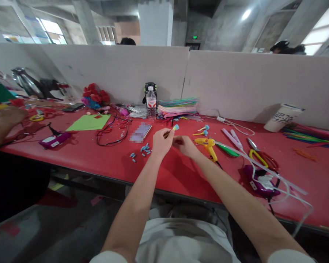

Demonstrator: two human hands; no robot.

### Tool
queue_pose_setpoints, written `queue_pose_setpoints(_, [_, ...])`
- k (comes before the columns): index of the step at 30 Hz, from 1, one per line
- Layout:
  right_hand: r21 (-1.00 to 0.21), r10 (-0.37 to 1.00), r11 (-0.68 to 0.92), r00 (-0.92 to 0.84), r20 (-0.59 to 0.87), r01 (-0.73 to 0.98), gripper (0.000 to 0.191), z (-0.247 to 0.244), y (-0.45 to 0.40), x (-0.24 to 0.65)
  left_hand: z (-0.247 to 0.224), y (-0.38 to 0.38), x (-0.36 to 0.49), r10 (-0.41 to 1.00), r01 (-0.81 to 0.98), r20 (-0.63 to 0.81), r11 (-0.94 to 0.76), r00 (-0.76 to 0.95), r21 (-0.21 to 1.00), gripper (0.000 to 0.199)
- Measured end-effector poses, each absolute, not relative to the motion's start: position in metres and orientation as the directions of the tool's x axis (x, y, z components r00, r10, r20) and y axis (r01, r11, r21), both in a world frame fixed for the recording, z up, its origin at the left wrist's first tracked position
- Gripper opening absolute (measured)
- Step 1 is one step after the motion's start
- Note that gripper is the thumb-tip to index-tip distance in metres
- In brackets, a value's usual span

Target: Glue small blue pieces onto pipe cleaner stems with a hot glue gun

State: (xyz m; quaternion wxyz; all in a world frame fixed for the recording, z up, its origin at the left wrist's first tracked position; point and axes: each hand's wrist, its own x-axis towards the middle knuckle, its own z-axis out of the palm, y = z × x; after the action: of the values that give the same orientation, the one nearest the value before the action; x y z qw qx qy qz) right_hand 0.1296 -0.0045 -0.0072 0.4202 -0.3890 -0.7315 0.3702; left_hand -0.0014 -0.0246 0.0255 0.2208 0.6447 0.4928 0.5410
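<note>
My left hand (162,141) is closed around a small pipe-cleaner flower (176,127), whose pale blue and yellow end sticks out above the fingers. Close beside it, my right hand (186,147) has its fingers bent together; whatever they hold, if anything, is hidden. Short blue pipe-cleaner pieces (145,149) lie scattered to the left of my hands. Just right of them are two blue flowers with yellow stems (205,130) and a yellow hot glue gun (208,143), lying on the red table (120,160).
A phone (141,132), a water bottle (151,104) and a bundle of pipe cleaners (178,106) lie or stand behind. Rightward are scissors (256,151), a purple power strip (259,182), a pink hair straightener (233,138) and a cup (282,118). Another person's hand (12,115) works at far left.
</note>
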Motion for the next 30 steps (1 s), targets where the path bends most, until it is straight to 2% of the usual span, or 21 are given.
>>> queue_pose_setpoints(4, [-0.897, 0.919, 0.365, -0.249, 0.306, 0.249, 0.032, -0.011, -0.011, 0.167, 0.004, -0.013, 0.005, 0.903, 0.351, 0.427, -0.385, -0.046, 0.854, 0.028])
queue_pose_setpoints(9, [-0.936, 0.958, 0.284, -0.109, 0.267, 0.207, 0.040, -0.022, -0.015, 0.169, -0.010, -0.013, 0.012, 0.924, 0.317, 0.382, -0.365, 0.009, 0.875, 0.030])
queue_pose_setpoints(17, [-0.962, 0.962, 0.267, -0.068, 0.263, 0.063, 0.034, -0.023, -0.017, 0.160, -0.012, -0.017, 0.009, 0.924, 0.334, 0.381, -0.370, 0.033, 0.867, 0.031])
queue_pose_setpoints(24, [-0.958, 0.959, 0.285, -0.009, 0.285, 0.041, 0.032, -0.025, -0.017, 0.156, -0.010, -0.019, 0.013, 0.930, 0.324, 0.365, -0.358, 0.040, 0.876, 0.030])
queue_pose_setpoints(30, [-0.962, 0.970, 0.195, -0.105, 0.218, -0.190, 0.029, -0.023, -0.019, 0.154, -0.010, -0.018, 0.013, 0.927, 0.293, 0.371, -0.373, 0.064, 0.881, 0.030])
